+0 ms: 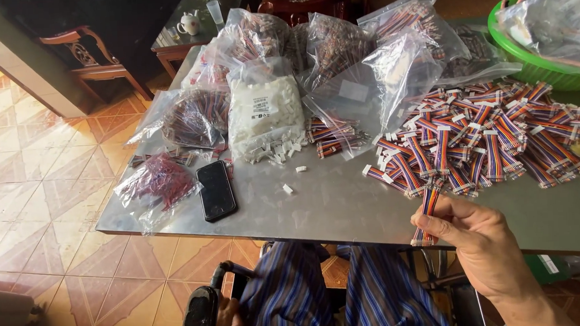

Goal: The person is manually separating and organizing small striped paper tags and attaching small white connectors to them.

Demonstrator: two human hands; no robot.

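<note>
1. Currently the right hand (482, 236) has its grip closed on one ribbon cable bundle (426, 214), thumb over the strands and fingers behind, held upright just off the near edge of the steel tabletop (331, 203).
2. Bundle appearance: flat multicoloured wires in red, blue, orange and yellow; its lower end shows bare tips, and its upper end runs up towards the cable pile. Held near the middle, probably so both ends stay free to inspect.
3. Left hand (226, 319) is low, below the tabletop edge, resting on a black wheelchair armrest (202, 313); whether its grip is closed or loose cannot be told.
4. Pile of finished cables (491, 134) with white connector housings lies just beyond the right hand, spread loosely, likely for easy picking.
5. Bag of white connectors (265, 112) sits left of the pile, open, with pieces spilled in front; two stray connectors (293, 180) lie nearer the edge.
6. Black phone (216, 190) lies flat, left of the strays, beside a bag of red wires (157, 182).
7. Further clear bags of cables (363, 49) stand behind the pile; a green basket (527, 61) is to the pile's right rear.
</note>
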